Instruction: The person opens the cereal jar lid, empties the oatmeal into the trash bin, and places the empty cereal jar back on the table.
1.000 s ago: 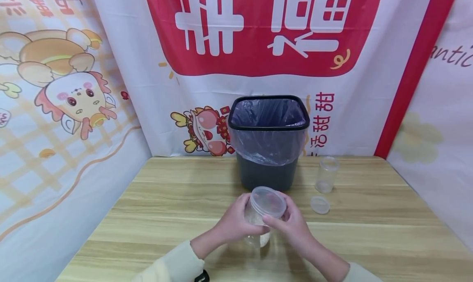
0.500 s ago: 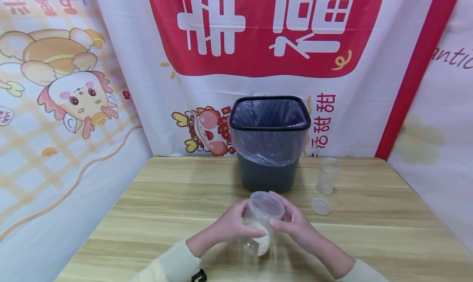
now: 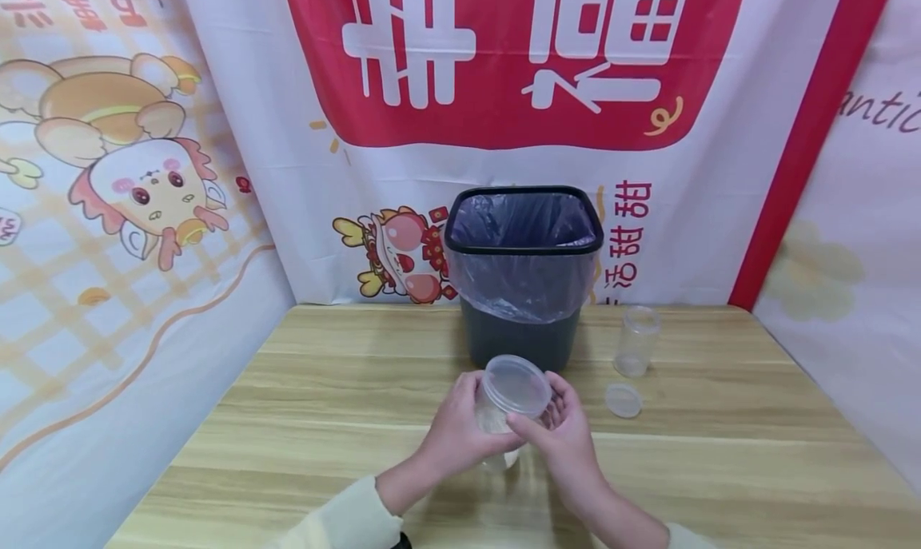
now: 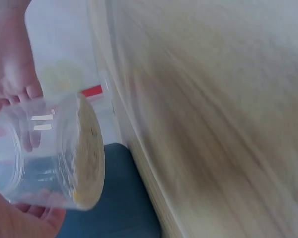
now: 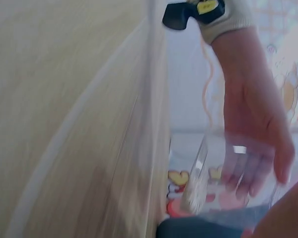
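A clear plastic jar [image 4: 44,148] is held up off the table between my two hands, with a layer of pale, grain-like stuff [image 4: 91,153] in its bottom. Its translucent round lid [image 3: 516,385] sits on the mouth, facing up toward the head camera. My left hand [image 3: 455,431] grips the jar's body from the left, thumb across the near side. On the other side, my right hand [image 3: 570,445] has its thumb on the lid's near edge and its fingers curled about the far right edge. In the head view the hands hide much of the jar.
Just beyond the hands stands a dark bin [image 3: 521,333] lined with a plastic bag. To its right are a second clear jar [image 3: 636,343], uncapped and upright, and a loose translucent lid [image 3: 623,400] lying on the wooden table [image 3: 345,373]. Printed cloths surround the table.
The jar dipped lower half a second ago, showing its contents, and has risen again, slightly farther from me. My right hand's fingers have shifted round the lid's edge.
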`<state>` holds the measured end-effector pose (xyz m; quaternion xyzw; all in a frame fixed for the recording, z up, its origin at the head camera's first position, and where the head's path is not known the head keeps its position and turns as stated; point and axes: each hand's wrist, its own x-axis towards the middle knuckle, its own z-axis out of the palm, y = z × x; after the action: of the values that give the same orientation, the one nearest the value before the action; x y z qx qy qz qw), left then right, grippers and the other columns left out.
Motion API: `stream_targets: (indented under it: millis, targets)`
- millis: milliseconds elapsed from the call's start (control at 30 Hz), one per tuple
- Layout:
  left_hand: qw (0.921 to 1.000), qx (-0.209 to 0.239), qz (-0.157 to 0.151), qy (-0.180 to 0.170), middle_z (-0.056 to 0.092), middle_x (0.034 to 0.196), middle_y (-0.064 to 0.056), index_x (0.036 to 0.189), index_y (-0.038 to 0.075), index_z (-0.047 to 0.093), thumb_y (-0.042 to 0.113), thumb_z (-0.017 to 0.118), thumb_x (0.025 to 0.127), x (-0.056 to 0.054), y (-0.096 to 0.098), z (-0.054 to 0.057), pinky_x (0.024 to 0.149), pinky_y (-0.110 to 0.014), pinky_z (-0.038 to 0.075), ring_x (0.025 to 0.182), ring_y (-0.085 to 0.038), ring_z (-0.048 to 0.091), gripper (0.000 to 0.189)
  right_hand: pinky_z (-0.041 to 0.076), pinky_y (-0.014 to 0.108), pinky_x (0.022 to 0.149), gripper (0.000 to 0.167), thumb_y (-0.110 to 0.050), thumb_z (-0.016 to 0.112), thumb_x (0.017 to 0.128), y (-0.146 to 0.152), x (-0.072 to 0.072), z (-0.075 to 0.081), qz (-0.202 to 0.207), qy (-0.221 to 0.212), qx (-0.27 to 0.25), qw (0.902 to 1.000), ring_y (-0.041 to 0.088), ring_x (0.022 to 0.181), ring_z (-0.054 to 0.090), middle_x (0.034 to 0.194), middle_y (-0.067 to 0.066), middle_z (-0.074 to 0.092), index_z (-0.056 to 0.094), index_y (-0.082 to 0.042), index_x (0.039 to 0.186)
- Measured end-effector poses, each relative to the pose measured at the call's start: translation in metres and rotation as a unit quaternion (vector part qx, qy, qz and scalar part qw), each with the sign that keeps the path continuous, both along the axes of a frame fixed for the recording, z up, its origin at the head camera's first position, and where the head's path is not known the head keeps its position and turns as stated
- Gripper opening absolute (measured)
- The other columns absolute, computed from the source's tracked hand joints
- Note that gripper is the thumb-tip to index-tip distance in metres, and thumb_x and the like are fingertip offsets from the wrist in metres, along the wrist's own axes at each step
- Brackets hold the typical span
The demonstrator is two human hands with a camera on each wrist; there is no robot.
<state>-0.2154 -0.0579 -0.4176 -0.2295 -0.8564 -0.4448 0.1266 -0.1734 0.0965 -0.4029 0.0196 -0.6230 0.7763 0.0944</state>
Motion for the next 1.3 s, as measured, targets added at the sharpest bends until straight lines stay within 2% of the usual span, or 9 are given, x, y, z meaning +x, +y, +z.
stream_targets:
  millis: [100, 233, 367, 467, 633, 867, 967, 1133, 1300]
  targets:
    - [0.9996, -0.015, 0.019, 0.015, 0.053, 0.115, -0.001, 0.126, 0.005, 0.05, 0.051, 0.088, 0.061, 0.002, 0.004, -0.002, 0.085, -0.037, 0.048, 0.102, -0.02, 0.054, 0.088, 0.039, 0.025, 0.101, 0.077, 0.003, 0.075, 0.078, -0.009, 0.001, 0.001, -0.028, -0.017, -0.014, 0.9994, 0.027, 0.124, 0.044, 0.137, 0.02, 0.044, 0.029, 0.005, 0.139]
    - [0.9984, -0.038, 0.038, 0.013, 0.051, 0.114, -0.001, 0.126, 0.005, 0.049, 0.053, 0.088, 0.059, 0.005, 0.007, -0.003, 0.088, -0.039, 0.047, 0.103, -0.019, 0.051, 0.091, 0.043, 0.02, 0.093, 0.074, 0.0, 0.076, 0.077, -0.015, 0.0, -0.001, -0.045, -0.039, -0.011, 0.9982, 0.026, 0.118, 0.049, 0.134, 0.017, 0.048, 0.032, 0.001, 0.136]
    - [0.9981, -0.047, 0.036, 0.016, 0.052, 0.114, -0.002, 0.125, 0.003, 0.05, 0.054, 0.088, 0.059, 0.005, 0.006, -0.004, 0.089, -0.04, 0.047, 0.104, -0.023, 0.053, 0.092, 0.044, 0.02, 0.09, 0.073, -0.004, 0.078, 0.078, -0.015, -0.001, -0.004, -0.049, -0.042, 0.002, 0.9979, 0.028, 0.118, 0.05, 0.132, 0.018, 0.05, 0.033, 0.002, 0.136]
    - [0.9988, -0.041, 0.023, 0.013, 0.054, 0.113, -0.003, 0.125, 0.003, 0.051, 0.054, 0.087, 0.06, 0.004, 0.004, -0.005, 0.088, -0.038, 0.048, 0.103, -0.025, 0.055, 0.091, 0.045, 0.02, 0.089, 0.073, -0.004, 0.079, 0.078, -0.012, -0.003, -0.006, -0.037, -0.037, 0.009, 0.9986, 0.029, 0.116, 0.051, 0.13, 0.02, 0.052, 0.036, 0.003, 0.136]
    - [0.9994, -0.006, -0.01, -0.033, 0.056, 0.111, 0.0, 0.125, 0.005, 0.053, 0.048, 0.089, 0.061, 0.002, -0.003, -0.005, 0.082, -0.036, 0.05, 0.098, -0.021, 0.058, 0.085, 0.046, 0.02, 0.091, 0.072, -0.002, 0.078, 0.078, 0.002, -0.009, -0.008, 0.023, -0.03, 0.02, 0.9991, 0.029, 0.118, 0.052, 0.13, 0.019, 0.053, 0.039, 0.003, 0.138]
    - [0.9952, 0.013, -0.063, -0.074, 0.059, 0.114, 0.003, 0.128, 0.008, 0.054, 0.043, 0.089, 0.063, -0.002, -0.014, 0.0, 0.088, -0.037, 0.048, 0.102, -0.015, 0.057, 0.082, 0.046, 0.025, 0.093, 0.072, 0.002, 0.076, 0.078, 0.023, -0.015, -0.006, 0.119, -0.016, 0.038, 0.9921, 0.029, 0.121, 0.05, 0.134, 0.021, 0.052, 0.04, 0.004, 0.14]
    - [0.9924, 0.018, -0.09, -0.081, 0.059, 0.114, 0.002, 0.128, 0.007, 0.056, 0.038, 0.089, 0.064, -0.003, -0.018, 0.0, 0.09, -0.036, 0.048, 0.104, -0.015, 0.056, 0.079, 0.047, 0.028, 0.095, 0.073, 0.001, 0.074, 0.079, 0.031, -0.019, -0.008, 0.176, 0.003, 0.041, 0.9835, 0.029, 0.121, 0.05, 0.135, 0.024, 0.049, 0.037, 0.007, 0.142]
    - [0.9865, 0.022, -0.129, -0.098, 0.062, 0.113, 0.0, 0.127, 0.005, 0.058, 0.032, 0.088, 0.065, -0.005, -0.022, -0.002, 0.088, -0.032, 0.049, 0.102, -0.015, 0.058, 0.074, 0.044, 0.031, 0.099, 0.076, 0.0, 0.07, 0.083, 0.043, -0.026, -0.015, 0.269, 0.044, 0.036, 0.9614, 0.025, 0.123, 0.049, 0.139, 0.027, 0.042, 0.028, 0.011, 0.144]
    - [0.9836, 0.02, -0.146, -0.103, 0.063, 0.113, 0.0, 0.127, 0.005, 0.058, 0.032, 0.088, 0.067, -0.005, -0.023, -0.002, 0.09, -0.031, 0.047, 0.103, -0.014, 0.057, 0.072, 0.044, 0.031, 0.099, 0.077, 0.0, 0.068, 0.084, 0.049, -0.029, -0.021, 0.309, 0.061, 0.026, 0.9488, 0.025, 0.122, 0.05, 0.139, 0.024, 0.042, 0.023, 0.011, 0.146]
